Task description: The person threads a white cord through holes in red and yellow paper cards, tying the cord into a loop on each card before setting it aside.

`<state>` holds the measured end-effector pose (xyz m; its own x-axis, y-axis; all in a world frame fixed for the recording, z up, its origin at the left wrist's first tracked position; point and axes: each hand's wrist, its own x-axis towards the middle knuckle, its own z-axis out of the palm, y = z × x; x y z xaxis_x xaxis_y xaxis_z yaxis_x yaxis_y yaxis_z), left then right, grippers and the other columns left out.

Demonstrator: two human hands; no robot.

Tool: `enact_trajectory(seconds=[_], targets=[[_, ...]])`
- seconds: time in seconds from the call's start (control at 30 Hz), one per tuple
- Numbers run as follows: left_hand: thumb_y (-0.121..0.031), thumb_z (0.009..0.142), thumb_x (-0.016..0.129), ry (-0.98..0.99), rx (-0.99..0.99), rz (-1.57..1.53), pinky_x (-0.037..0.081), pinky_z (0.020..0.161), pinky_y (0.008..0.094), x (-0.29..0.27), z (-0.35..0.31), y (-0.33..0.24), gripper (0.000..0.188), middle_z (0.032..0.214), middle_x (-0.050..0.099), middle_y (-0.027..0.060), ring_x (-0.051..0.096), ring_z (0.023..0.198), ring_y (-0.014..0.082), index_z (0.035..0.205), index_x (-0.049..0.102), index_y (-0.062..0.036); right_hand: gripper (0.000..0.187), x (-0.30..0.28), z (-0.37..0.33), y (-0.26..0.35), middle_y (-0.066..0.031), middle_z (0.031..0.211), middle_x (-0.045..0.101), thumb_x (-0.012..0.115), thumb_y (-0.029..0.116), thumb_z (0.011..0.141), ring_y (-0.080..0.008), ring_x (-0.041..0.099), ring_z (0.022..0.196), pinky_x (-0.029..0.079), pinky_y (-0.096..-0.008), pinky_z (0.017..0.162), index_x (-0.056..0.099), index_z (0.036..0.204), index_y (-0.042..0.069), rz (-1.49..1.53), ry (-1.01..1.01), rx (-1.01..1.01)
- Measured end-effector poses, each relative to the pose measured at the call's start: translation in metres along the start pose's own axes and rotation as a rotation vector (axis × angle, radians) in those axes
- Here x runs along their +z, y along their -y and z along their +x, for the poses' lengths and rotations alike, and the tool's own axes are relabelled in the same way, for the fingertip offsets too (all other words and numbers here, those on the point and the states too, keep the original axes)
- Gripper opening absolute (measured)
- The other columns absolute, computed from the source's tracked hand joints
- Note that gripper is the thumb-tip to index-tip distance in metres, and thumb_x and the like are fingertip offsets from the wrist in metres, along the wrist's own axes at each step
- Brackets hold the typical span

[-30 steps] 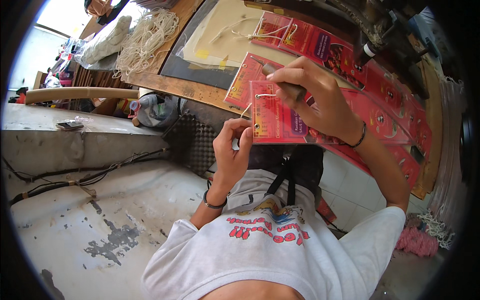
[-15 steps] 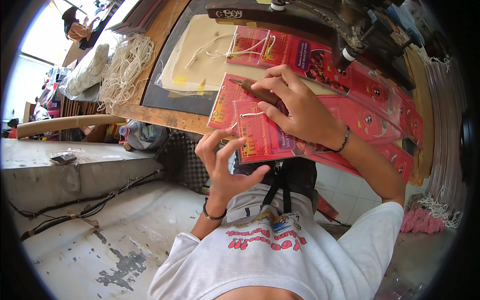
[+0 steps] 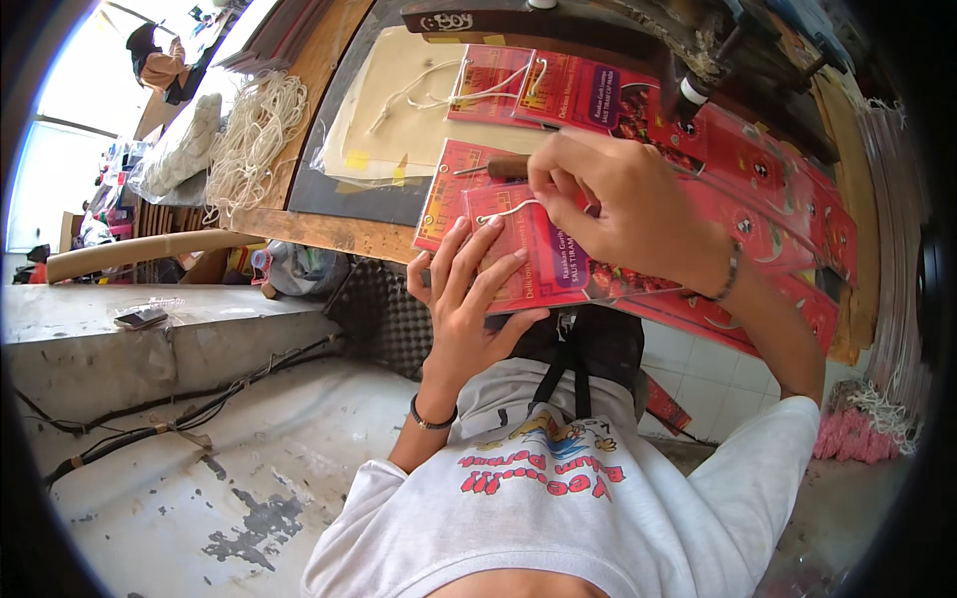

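On the bench lies a red printed card [image 3: 543, 269] in a clear sleeve, a white string [image 3: 510, 211] running through the hole in its left corner. Fingers spread, my left hand [image 3: 464, 299] rests its fingertips on the card's left end, with the thumb near the front edge. My right hand [image 3: 623, 199] is closed around an awl [image 3: 508, 167], its wooden handle tucked in the fingers and its metal tip pointing left. The string leads up to the right thumb and fingertips, which seem to pinch its end. Another red card [image 3: 444, 199] lies underneath.
More red cards [image 3: 598, 90] with looped strings lie behind. A dark heavy bar [image 3: 538, 35] crosses the bench's back. A heap of white string [image 3: 259, 140] sits at left, near a cardboard tube [image 3: 150, 254]. Stacked sleeves [image 3: 887, 219] hang at right. Another person [image 3: 164, 65] is far left.
My left hand has moved up onto the card's left end. My right hand has turned and shifted slightly right, pulling the string's end along, with the awl still in its fingers.
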<state>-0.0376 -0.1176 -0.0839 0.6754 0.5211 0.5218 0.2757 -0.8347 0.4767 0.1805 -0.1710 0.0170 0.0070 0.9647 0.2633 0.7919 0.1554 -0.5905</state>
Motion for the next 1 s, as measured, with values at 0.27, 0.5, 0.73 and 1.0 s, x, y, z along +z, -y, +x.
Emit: enact_trajectory(seconds=[0.27,0.5,0.73,1.0], targets=[[-0.063,0.076,0.073,-0.069,0.032,0.004,0.022,0.11,0.0433,0.005,0.001,0.003,0.064,0.136,0.061,0.0091,0.049,0.133,0.0315,0.114,0.065,-0.0128,0.031,-0.014,-0.029,0.001,-0.0138,0.084,0.064,0.069,0.03,0.088,-0.0339,0.065,0.083,0.05,-0.0441,0.072,0.055,0.093,0.003,-0.318,0.315,0.075],[-0.06,0.069,0.081,-0.085,0.024,-0.015,0.018,0.11,0.0409,0.006,0.001,0.007,0.062,0.136,0.062,0.0032,0.048,0.133,0.0258,0.111,0.064,-0.016,0.024,-0.024,-0.016,0.005,-0.016,0.087,0.067,0.064,0.023,0.092,-0.0336,0.067,0.089,0.052,-0.0439,0.073,0.056,0.096,0.0,-0.386,0.448,0.175],[-0.059,0.07,0.081,-0.1,0.032,-0.047,0.019,0.109,0.0404,0.009,0.001,0.009,0.062,0.136,0.062,0.003,0.049,0.133,0.0256,0.111,0.064,-0.0162,0.025,-0.019,-0.022,-0.006,-0.0177,0.09,0.063,0.061,0.024,0.094,-0.037,0.062,0.086,0.049,-0.0461,0.076,0.056,0.094,0.0,-0.401,0.42,0.089],[-0.058,0.074,0.078,-0.059,0.02,-0.108,0.019,0.108,0.0414,0.0,0.005,0.007,0.06,0.136,0.061,0.0059,0.048,0.133,0.0274,0.114,0.065,-0.0149,0.015,-0.005,-0.009,0.013,-0.0162,0.086,0.066,0.058,0.014,0.093,-0.0324,0.067,0.082,0.052,-0.0422,0.072,0.055,0.096,0.0,0.086,0.309,0.074]])
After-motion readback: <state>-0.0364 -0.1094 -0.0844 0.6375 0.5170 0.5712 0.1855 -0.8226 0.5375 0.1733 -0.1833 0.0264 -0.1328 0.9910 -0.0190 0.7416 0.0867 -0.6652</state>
